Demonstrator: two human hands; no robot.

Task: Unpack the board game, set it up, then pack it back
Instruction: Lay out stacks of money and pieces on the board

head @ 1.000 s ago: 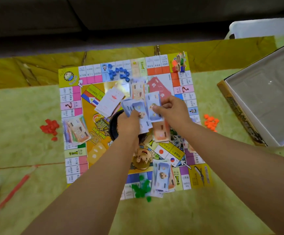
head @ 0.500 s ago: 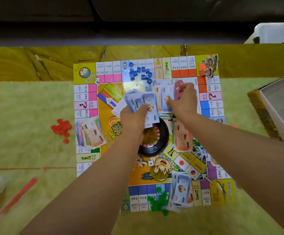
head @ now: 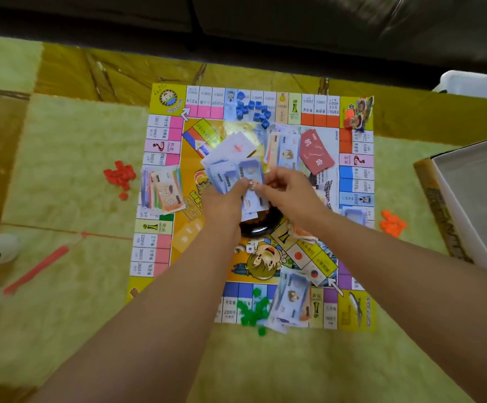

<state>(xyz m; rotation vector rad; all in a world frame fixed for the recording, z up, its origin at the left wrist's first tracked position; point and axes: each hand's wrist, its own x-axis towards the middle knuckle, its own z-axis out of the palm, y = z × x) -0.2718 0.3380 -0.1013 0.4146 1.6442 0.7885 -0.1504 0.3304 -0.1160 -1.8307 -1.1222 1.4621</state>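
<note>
Rug [head: 62, 175] left of board [head: 355, 312] passable (red pieces [head: 120, 175] aside); box [head: 440, 216] walls off right.

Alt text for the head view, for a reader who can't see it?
The left hand grips a fan of blue play-money notes over the game board while the right hand pinches one. On the board lie blue pieces and green pieces; red pieces and orange pieces lie on the rug beside it, and an open box sits at right.

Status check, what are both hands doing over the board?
Left hand grips a fan of blue play-money notes. Right hand pinches its edge. Black wheel beneath, mostly hidden.
</note>
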